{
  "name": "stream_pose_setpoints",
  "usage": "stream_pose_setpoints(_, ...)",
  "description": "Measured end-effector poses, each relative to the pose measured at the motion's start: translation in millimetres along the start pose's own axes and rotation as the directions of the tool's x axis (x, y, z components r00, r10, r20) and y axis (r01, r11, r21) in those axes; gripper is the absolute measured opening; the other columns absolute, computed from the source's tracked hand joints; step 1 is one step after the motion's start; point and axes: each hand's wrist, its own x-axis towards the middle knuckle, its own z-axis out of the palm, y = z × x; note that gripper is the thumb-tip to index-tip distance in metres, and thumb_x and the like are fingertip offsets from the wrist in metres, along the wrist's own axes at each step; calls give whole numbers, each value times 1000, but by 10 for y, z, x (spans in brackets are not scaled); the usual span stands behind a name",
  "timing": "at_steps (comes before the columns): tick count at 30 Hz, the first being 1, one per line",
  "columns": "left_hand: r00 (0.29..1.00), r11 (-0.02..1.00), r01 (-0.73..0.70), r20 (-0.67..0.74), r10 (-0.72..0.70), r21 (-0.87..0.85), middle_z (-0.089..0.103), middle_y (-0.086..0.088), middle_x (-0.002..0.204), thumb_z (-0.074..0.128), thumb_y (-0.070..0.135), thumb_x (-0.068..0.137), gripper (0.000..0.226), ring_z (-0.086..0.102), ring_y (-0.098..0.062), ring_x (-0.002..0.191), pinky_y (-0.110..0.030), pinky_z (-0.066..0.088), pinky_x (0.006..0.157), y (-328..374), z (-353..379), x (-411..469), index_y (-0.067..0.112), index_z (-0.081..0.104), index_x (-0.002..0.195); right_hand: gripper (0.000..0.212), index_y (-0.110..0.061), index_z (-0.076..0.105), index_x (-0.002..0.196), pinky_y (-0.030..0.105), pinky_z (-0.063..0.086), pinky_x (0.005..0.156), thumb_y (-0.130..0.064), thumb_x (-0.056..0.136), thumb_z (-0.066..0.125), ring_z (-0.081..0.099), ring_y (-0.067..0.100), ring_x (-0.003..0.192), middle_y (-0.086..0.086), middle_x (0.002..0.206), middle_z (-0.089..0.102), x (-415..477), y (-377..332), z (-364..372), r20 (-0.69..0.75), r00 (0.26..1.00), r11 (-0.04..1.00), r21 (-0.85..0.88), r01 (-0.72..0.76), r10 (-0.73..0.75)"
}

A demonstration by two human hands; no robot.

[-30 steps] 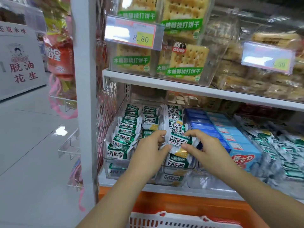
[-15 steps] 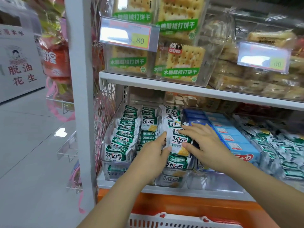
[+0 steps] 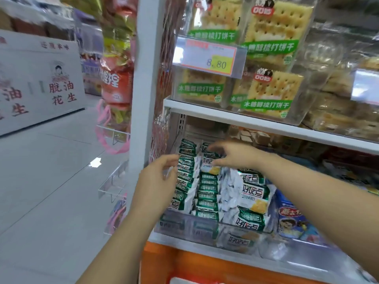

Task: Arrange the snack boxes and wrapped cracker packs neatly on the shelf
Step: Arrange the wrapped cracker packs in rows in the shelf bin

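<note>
The cracker packs (image 3: 207, 189) stand on edge in rows inside a clear bin (image 3: 184, 224) on the lower shelf (image 3: 174, 243), just beside blue boxes (image 3: 291, 218), so their labels show. The left hand (image 3: 155, 181) cups the outer row with loosely curved fingers (image 3: 173, 158), gripping nothing, likely to square it up. Farther in, the right hand (image 3: 235, 154) reaches over the back packs, and blur hides whether its fingers (image 3: 213, 147) pinch one.

We can read 8.80 on the price tag (image 3: 211, 58), 木糖醇梳打饼干 on the clear cracker boxes (image 3: 270, 99) up top, 好吃点 on the wrapped packs (image 3: 253, 193) below, and 脱油花生 on that white carton (image 3: 41, 83) left.
</note>
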Motion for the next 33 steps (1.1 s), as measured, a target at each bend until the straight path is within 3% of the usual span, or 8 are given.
stream_pose_setpoints(2,1000,1000,14,-1,-15,-15,61,15,106,52,13,95,28,55,-1,101,-12,36,82,-44,4,42,25,61,119,62,-18,31,145,33,39,105,-33,92,59,49,22,125,6,146,41,271,57,53,106,992,998,-37,-57,61)
stream_pose_setpoints(5,1000,999,17,-14,-18,-40,61,18,105,52,14,96,27,55,1,101,-3,34,76,-85,23,90,27,62,117,59,-19,36,142,29,52,83,-19,89,63,63,24,100,14,132,54,524,65,122,170,980,994,-40,-98,104)
stream_pose_setpoints(11,1000,999,-24,3,24,-41,59,25,103,53,17,95,27,51,15,95,5,33,72,-130,3,96,33,62,115,56,-8,46,134,15,41,43,-22,85,69,54,9,59,0,85,58,652,24,210,142,981,974,-201,-100,130)
stream_pose_setpoints(15,999,999,-33,31,33,-23,59,23,107,53,17,95,28,53,7,101,6,31,76,-111,-29,62,32,61,117,50,-15,47,134,18,50,56,-25,88,65,63,12,73,4,109,60,558,11,110,53,995,981,-179,-77,88)
stream_pose_setpoints(19,999,999,-49,15,49,6,58,20,109,54,15,95,28,52,3,105,-1,32,83,-61,-34,32,29,62,118,42,-28,50,129,37,45,100,-26,89,62,53,20,114,0,133,53,290,17,6,-188,982,971,-240,-14,-32)
stream_pose_setpoints(22,991,990,-129,-17,130,55,56,20,109,54,14,94,29,49,5,102,-9,35,89,19,-26,-13,27,62,118,37,-30,52,128,31,44,91,-20,92,56,53,17,111,-2,130,54,-36,-51,-19,-301,937,970,-215,115,-178)
stream_pose_setpoints(27,961,966,-257,103,256,3,47,33,114,64,29,88,45,40,23,104,8,24,86,163,-4,-94,44,47,128,42,-30,54,129,20,43,87,-32,88,64,51,2,104,-12,119,57,-552,-278,-1,-347,888,952,-82,294,-304)
stream_pose_setpoints(33,942,957,-194,232,243,-214,67,20,110,67,32,86,33,59,5,104,-21,47,93,263,93,-202,31,64,119,42,-44,45,101,2,37,87,-42,71,75,48,-23,97,-34,101,51,-1010,-411,77,-456,874,946,173,273,-168)
